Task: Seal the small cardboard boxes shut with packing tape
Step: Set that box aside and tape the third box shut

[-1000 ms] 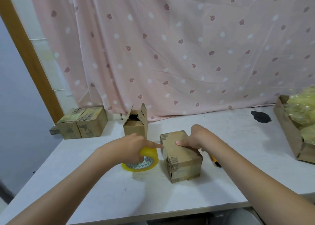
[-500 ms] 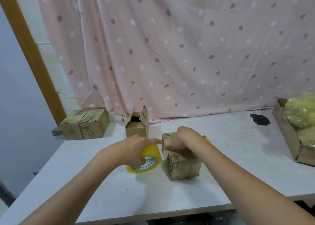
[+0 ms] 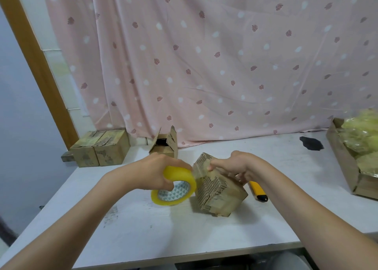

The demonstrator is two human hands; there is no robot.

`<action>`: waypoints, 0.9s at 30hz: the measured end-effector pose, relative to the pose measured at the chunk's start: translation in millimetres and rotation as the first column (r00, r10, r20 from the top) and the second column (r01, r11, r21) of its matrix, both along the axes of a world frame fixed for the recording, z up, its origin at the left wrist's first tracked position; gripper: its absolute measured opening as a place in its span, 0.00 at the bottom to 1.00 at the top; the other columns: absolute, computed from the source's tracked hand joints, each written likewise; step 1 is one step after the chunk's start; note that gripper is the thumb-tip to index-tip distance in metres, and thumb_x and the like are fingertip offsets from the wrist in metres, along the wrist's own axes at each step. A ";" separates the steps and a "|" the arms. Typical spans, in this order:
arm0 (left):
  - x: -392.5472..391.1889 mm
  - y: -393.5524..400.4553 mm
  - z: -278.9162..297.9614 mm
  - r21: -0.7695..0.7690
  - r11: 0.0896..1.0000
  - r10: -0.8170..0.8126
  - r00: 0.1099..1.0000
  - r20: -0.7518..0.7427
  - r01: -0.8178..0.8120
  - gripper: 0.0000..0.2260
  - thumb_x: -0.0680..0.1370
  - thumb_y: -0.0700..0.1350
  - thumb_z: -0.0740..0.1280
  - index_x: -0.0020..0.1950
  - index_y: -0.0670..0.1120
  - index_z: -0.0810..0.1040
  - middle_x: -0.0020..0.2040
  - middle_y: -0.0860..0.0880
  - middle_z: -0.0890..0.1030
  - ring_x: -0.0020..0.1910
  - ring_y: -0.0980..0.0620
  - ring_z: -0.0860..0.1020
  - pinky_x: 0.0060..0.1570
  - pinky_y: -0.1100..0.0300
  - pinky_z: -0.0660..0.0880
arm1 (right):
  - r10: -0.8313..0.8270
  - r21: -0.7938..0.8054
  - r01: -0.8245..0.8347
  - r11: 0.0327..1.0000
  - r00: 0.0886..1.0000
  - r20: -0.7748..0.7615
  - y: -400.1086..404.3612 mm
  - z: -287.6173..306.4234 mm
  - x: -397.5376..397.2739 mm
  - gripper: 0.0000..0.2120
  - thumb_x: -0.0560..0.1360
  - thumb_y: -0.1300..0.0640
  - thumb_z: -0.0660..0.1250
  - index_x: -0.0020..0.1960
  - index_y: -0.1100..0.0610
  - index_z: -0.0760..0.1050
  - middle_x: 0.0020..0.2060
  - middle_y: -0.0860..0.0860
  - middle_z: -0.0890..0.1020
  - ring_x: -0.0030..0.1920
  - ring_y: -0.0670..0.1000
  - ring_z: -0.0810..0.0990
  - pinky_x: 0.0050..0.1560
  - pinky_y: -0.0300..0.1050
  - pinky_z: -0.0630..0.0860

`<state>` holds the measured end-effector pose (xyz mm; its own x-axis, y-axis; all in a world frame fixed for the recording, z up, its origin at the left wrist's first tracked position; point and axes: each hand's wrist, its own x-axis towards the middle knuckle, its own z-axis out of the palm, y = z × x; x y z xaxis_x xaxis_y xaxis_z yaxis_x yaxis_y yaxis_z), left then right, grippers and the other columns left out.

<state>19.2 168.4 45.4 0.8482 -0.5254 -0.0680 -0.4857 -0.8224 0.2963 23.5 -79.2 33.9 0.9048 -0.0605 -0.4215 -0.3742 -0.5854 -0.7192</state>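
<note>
At far right, a carton (image 3: 345,163) holds crumpled plastic (image 3: 364,139).

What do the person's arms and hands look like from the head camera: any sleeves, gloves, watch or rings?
Both forearms are bare up to the frame's lower edge; no sleeves show. The left hand and the right hand wear no gloves. No watch, bracelet or ring is visible on the wrists or the fingers that show.
</note>
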 end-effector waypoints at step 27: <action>9.1 -39.7 -10.9 0.277 0.956 -0.105 0.994 0.027 0.094 0.40 0.75 0.41 0.67 0.72 0.78 0.56 0.33 0.48 0.69 0.31 0.53 0.69 0.30 0.59 0.68 | 0.075 0.088 -0.069 0.994 0.995 -0.063 -30.1 -9.4 7.4 0.23 0.71 0.54 0.71 0.59 0.69 0.74 0.48 0.64 0.82 0.38 0.59 0.81 0.47 0.52 0.82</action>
<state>28.3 128.7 34.5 0.7977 -0.5730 -0.1877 -0.5762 -0.8162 0.0432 30.9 -109.3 24.5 0.8753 0.0425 -0.4817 -0.3821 -0.5499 -0.7427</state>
